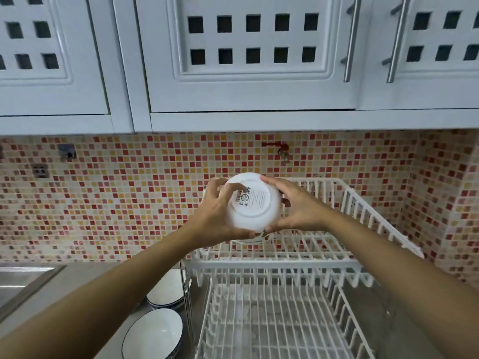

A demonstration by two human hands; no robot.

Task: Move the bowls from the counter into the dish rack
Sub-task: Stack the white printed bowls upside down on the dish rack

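Observation:
I hold a white bowl point(252, 203) upside down, its labelled base facing me, above the left part of the upper tier of the white wire dish rack point(363, 211). My left hand point(220, 213) grips its left side and my right hand point(298, 206) its right side. Another bowl's rim point(252, 239) shows just beneath it on the upper tier, mostly hidden. Two white bowls with dark blue rims stand on the counter left of the rack, one near point(155, 332) and one farther back point(168, 288).
The rack's lower tier point(272, 320) holds nothing I can see. A steel sink point(23, 281) lies at the far left. White wall cupboards point(246, 60) hang overhead above a mosaic-tiled wall point(116, 198). A red tap point(274, 146) juts from the tiles.

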